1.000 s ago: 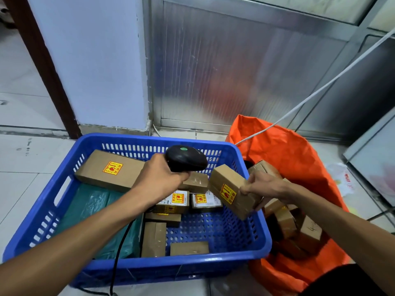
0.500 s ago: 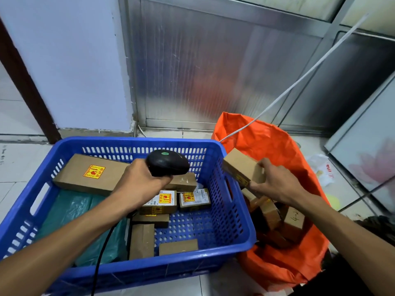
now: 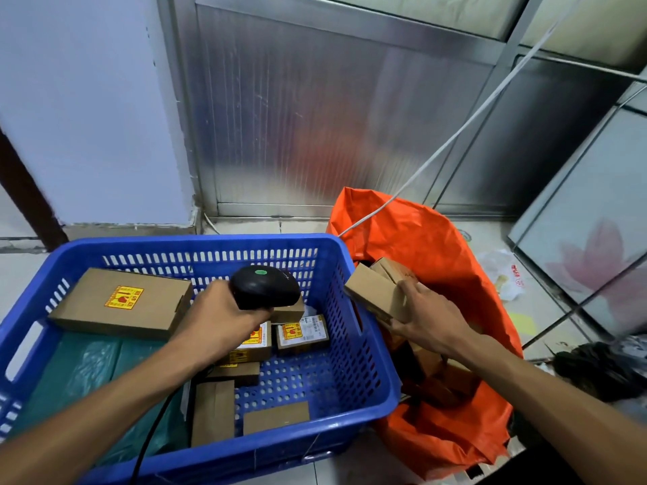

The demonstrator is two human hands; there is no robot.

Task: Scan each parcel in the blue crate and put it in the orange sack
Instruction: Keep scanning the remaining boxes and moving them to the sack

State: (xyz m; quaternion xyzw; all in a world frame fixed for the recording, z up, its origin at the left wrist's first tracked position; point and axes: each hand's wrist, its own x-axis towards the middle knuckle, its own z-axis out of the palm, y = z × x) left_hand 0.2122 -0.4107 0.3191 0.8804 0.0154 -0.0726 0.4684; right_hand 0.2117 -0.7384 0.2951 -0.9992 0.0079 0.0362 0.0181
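Over on the left, the blue crate (image 3: 364, 344) sat on the floor with plenty of work left in it: a large flat carton (image 3: 122, 302) at the far left, a green plastic bag (image 3: 87, 372) beneath it, and several small boxes (image 3: 303, 332) scattered towards the middle. The left hand (image 3: 217, 323) hovered above them, fingers wrapped round the black scanner (image 3: 266, 287), its cable trailing down towards the near edge.

Moving right, and here was the moment that mattered! The right hand (image 3: 425, 320) gripped a brown parcel (image 3: 376, 292) from its right end, thumb on top, fingers underneath. The parcel's long axis ran from far-left to near-right, tilted, and it was already past the crate's right wall and over the mouth of the orange sack (image 3: 437, 246). More brown parcels lay piled inside, directly below and just nearer than the hand.

So the drop looked to be straight down; the right hand alone was placed for it, the left well apart.
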